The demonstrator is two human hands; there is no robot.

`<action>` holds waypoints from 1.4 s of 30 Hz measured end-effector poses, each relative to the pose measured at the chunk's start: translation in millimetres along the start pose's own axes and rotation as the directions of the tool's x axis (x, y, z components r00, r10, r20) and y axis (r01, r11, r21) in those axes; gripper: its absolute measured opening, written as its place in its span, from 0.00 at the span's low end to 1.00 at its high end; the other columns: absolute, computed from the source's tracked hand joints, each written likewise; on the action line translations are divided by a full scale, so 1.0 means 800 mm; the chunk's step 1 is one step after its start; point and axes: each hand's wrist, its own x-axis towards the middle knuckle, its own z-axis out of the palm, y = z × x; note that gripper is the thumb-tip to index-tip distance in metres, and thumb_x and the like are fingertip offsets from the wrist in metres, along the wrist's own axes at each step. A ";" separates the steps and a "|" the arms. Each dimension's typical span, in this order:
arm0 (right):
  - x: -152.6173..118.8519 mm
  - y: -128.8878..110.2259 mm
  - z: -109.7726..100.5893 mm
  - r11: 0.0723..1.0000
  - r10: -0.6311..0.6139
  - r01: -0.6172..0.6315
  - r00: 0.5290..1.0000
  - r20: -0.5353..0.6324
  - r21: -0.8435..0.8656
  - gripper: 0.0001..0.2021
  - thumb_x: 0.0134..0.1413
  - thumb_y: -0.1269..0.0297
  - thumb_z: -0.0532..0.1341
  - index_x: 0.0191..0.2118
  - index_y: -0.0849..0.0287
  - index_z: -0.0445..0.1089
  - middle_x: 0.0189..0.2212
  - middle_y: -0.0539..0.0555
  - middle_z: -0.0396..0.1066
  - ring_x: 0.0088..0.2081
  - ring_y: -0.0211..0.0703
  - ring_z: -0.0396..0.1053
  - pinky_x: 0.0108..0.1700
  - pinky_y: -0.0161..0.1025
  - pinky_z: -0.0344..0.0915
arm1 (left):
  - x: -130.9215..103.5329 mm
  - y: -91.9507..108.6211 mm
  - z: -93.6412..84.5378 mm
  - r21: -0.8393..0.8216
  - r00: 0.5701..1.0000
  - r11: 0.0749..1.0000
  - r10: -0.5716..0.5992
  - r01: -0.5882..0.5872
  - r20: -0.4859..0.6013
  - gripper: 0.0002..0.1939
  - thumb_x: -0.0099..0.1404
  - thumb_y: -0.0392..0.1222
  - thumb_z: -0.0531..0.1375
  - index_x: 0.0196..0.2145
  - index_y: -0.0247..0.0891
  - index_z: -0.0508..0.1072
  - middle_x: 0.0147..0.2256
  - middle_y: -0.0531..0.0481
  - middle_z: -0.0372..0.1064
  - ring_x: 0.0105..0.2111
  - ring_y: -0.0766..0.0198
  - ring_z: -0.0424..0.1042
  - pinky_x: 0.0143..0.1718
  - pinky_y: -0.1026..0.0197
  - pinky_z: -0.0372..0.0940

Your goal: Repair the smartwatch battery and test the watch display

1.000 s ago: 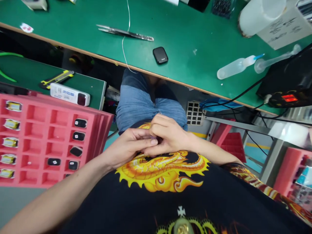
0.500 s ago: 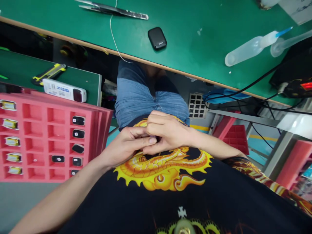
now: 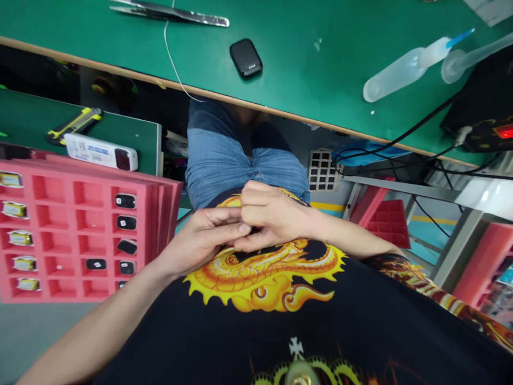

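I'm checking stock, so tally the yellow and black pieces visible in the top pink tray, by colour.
Yellow pieces: 5
Black pieces: 6, the lowest one only partly in sight
Total: 11

The black device [image 3: 246, 57] (round-cornered) lies flat on the bench [image 3: 304, 80].

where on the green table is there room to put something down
Widest: between the black case and squeeze bottle, bar a smudge. Another: left of the white cord, this side of the tweezers. Crowded: right end, by bottle, dropper, black box.
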 end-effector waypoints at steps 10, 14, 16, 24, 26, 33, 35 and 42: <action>-0.006 -0.050 -0.028 0.779 0.557 -0.245 0.693 -0.458 0.577 0.28 0.47 0.54 0.85 0.44 0.51 0.67 0.35 0.47 0.65 0.34 0.41 0.65 0.40 0.40 0.66 | -0.015 0.017 0.011 -0.092 0.973 0.989 0.098 -0.119 -0.207 0.18 0.60 0.43 0.80 0.48 0.39 0.88 0.43 0.42 0.86 0.39 0.53 0.86 0.40 0.55 0.85; 0.024 -0.067 -0.061 0.212 0.694 0.102 0.685 -0.223 0.972 0.31 0.61 0.43 0.75 0.34 0.55 0.54 0.29 0.42 0.49 0.25 0.33 0.49 0.26 0.29 0.51 | -0.006 0.020 0.011 -0.042 0.972 0.990 0.122 -0.132 -0.199 0.21 0.58 0.44 0.81 0.47 0.36 0.88 0.46 0.39 0.85 0.41 0.48 0.86 0.38 0.53 0.85; 0.036 -0.071 -0.079 0.012 0.609 0.153 0.783 -0.129 0.988 0.30 0.69 0.43 0.68 0.31 0.56 0.49 0.27 0.43 0.45 0.24 0.33 0.45 0.24 0.28 0.47 | 0.000 0.020 0.011 -0.037 0.977 0.991 0.120 -0.128 -0.176 0.22 0.57 0.44 0.81 0.48 0.36 0.88 0.46 0.38 0.85 0.41 0.47 0.87 0.38 0.53 0.85; 0.073 -0.083 -0.093 -0.261 0.388 0.136 0.921 -0.025 0.956 0.27 0.84 0.52 0.35 0.29 0.56 0.43 0.24 0.45 0.44 0.22 0.35 0.44 0.21 0.29 0.49 | -0.009 0.005 0.011 -0.040 0.977 0.991 0.120 -0.129 -0.177 0.22 0.55 0.44 0.82 0.47 0.36 0.88 0.46 0.37 0.85 0.41 0.45 0.87 0.36 0.56 0.84; 0.082 -0.084 -0.091 -0.309 0.384 0.120 0.923 0.008 0.944 0.27 0.84 0.51 0.36 0.29 0.56 0.42 0.24 0.44 0.44 0.21 0.34 0.44 0.20 0.28 0.49 | -0.012 0.002 0.009 -0.048 0.972 0.988 0.136 -0.148 -0.192 0.22 0.56 0.44 0.82 0.47 0.36 0.88 0.47 0.37 0.85 0.41 0.46 0.87 0.36 0.56 0.84; 0.098 -0.078 -0.083 -0.379 0.405 0.128 0.913 0.040 0.916 0.24 0.84 0.57 0.44 0.30 0.56 0.43 0.25 0.44 0.44 0.22 0.33 0.45 0.21 0.28 0.49 | -0.016 -0.001 0.000 -0.045 0.970 0.985 0.158 -0.169 -0.182 0.19 0.60 0.43 0.80 0.47 0.37 0.88 0.48 0.38 0.84 0.43 0.47 0.86 0.35 0.58 0.83; 0.100 -0.076 -0.081 -0.390 0.411 0.123 0.910 0.053 0.913 0.23 0.84 0.56 0.44 0.30 0.56 0.43 0.25 0.43 0.44 0.22 0.33 0.45 0.21 0.28 0.48 | -0.016 0.000 -0.002 -0.045 0.971 0.985 0.155 -0.166 -0.181 0.19 0.60 0.44 0.80 0.47 0.38 0.88 0.48 0.39 0.84 0.43 0.48 0.86 0.36 0.58 0.82; 0.103 -0.069 -0.077 -0.394 0.401 0.135 0.915 0.038 0.909 0.23 0.83 0.59 0.45 0.29 0.56 0.44 0.25 0.44 0.44 0.22 0.33 0.44 0.21 0.28 0.47 | -0.015 0.003 -0.006 -0.021 0.974 0.988 0.149 -0.155 -0.173 0.18 0.61 0.44 0.79 0.48 0.38 0.87 0.47 0.40 0.84 0.43 0.50 0.86 0.36 0.60 0.82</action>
